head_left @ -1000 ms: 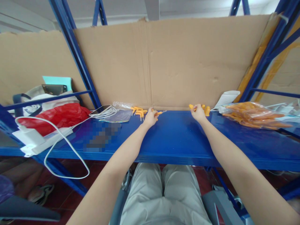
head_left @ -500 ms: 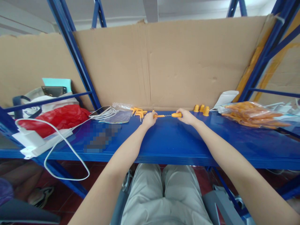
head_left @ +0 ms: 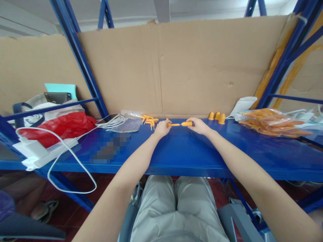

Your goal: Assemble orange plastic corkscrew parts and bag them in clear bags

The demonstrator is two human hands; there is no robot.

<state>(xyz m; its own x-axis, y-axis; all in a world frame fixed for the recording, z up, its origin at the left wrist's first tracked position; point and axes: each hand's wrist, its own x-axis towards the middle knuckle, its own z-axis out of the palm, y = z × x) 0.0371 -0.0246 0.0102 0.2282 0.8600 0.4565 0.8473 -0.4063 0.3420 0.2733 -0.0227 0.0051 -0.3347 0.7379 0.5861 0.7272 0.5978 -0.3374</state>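
Observation:
My left hand [head_left: 162,128] is closed on an orange corkscrew handle [head_left: 173,124] whose metal spiral points right. My right hand [head_left: 198,125] is closed on an orange cap [head_left: 187,123], held at the tip of that spiral. Both hands meet at the back of the blue shelf [head_left: 186,151], close to the cardboard wall [head_left: 191,67]. Three more orange caps [head_left: 217,117] stand just right of my right hand. A few orange T-shaped corkscrews [head_left: 149,120] lie just left of my left hand.
A clear bag of orange parts [head_left: 271,122] lies at the right. A clear plastic bag [head_left: 128,121], a phone and white cables [head_left: 112,121] lie left. Farther left are a red bag [head_left: 59,126] and a white charger [head_left: 31,151]. Blue uprights [head_left: 83,64] frame the shelf.
My right hand took an orange cap from the group at the right and carried it left to the corkscrew in my left hand. The gap between cap and handle has shrunk.

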